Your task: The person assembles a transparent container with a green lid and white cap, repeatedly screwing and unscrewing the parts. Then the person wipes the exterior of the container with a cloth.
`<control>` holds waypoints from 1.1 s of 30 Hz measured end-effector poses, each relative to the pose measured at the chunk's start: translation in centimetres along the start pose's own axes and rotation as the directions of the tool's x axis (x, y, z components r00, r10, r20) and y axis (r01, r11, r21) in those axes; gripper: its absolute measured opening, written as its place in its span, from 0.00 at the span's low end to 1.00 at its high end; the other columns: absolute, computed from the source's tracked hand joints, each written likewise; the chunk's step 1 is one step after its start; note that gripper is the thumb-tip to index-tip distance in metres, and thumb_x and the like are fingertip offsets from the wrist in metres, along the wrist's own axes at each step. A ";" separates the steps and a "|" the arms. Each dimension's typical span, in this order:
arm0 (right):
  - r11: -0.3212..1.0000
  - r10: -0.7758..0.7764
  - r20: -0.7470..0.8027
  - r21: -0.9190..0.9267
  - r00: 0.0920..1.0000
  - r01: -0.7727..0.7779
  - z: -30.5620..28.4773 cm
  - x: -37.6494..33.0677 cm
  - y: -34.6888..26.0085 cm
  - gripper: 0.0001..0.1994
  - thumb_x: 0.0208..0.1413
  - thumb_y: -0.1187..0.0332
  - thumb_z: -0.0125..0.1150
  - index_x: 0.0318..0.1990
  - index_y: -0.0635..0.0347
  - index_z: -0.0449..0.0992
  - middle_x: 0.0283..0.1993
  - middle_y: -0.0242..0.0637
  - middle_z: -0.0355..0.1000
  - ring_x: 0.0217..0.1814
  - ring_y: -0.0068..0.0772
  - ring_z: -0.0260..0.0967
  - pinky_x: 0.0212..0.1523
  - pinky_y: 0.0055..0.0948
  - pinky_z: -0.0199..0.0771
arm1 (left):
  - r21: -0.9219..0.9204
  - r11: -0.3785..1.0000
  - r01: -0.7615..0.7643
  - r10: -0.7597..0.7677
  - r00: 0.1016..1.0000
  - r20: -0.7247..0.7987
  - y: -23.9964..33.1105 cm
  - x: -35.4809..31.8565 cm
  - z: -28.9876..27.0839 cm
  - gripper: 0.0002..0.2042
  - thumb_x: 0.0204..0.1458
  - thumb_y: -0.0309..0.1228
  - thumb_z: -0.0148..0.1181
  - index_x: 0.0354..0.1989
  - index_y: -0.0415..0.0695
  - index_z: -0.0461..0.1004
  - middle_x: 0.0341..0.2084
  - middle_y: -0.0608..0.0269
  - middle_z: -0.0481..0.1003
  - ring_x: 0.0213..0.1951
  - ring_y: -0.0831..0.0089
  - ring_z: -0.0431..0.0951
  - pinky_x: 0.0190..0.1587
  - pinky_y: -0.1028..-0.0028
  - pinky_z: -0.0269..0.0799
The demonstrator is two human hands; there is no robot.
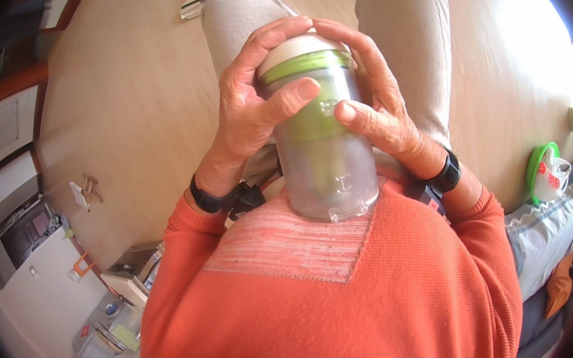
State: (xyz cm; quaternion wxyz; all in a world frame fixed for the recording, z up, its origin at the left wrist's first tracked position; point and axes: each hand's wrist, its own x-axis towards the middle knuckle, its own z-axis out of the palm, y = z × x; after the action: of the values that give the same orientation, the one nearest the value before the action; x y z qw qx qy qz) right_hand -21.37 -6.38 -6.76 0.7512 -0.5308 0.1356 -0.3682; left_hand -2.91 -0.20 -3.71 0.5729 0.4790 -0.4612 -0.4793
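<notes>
A clear cylindrical canister [329,166] with a green inner part and a white cap [306,45] tilts in front of my chest. Its lower end rests against my orange sweater. My left hand [256,100] wraps the upper left side, fingers over the white cap and thumb across the clear wall. On the other side my right hand [383,109] grips it the same way, its thumb near the left one. The canister's far side is hidden. Each wrist wears a black band.
A white-and-grey long piece [196,1] lies on the wooden floor ahead, by my left knee. At the right stand a green basin [532,175] with a white bag [551,178] and a pale blue cloth [547,228]. Cabinets [49,280] and a small wooden stand [89,187] are at the left.
</notes>
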 end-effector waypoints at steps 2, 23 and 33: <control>0.996 0.086 -0.004 -0.019 0.996 -0.086 -0.1 0.1 0.4 0.45 0.53 0.50 0.73 0.74 0.58 0.56 0.70 0.46 0.60 0.73 0.42 0.60 0.73 0.41 0.59 | -0.135 0.988 0.071 -0.076 0.997 -0.028 -0.6 -0.4 0.0 0.29 0.51 0.34 0.73 0.62 0.39 0.73 0.54 0.56 0.76 0.55 0.67 0.76 0.61 0.66 0.72; 0.957 0.263 -0.098 -0.101 0.960 -0.273 -0.3 0.4 0.9 0.47 0.43 0.48 0.81 0.69 0.58 0.67 0.59 0.42 0.73 0.62 0.37 0.71 0.65 0.37 0.68 | -0.286 0.945 0.161 -0.211 0.965 -0.153 -2.2 -1.7 0.2 0.21 0.54 0.28 0.70 0.57 0.38 0.76 0.57 0.56 0.74 0.56 0.68 0.75 0.60 0.66 0.73; 0.943 0.332 -0.172 0.021 0.927 -0.333 0.3 0.1 1.4 0.41 0.61 0.47 0.64 0.76 0.55 0.57 0.68 0.46 0.65 0.70 0.39 0.64 0.69 0.36 0.64 | -0.207 0.917 0.341 -0.340 0.940 0.041 -1.2 0.7 -1.3 0.24 0.56 0.35 0.63 0.60 0.37 0.72 0.52 0.58 0.76 0.53 0.72 0.76 0.58 0.71 0.72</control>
State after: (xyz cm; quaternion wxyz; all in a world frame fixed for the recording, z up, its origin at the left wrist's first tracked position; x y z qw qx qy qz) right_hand -20.57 -6.07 -7.85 0.7858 -0.4692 0.2900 -0.2799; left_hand -1.68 -0.82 -5.02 0.5274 0.4872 -0.3188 -0.6187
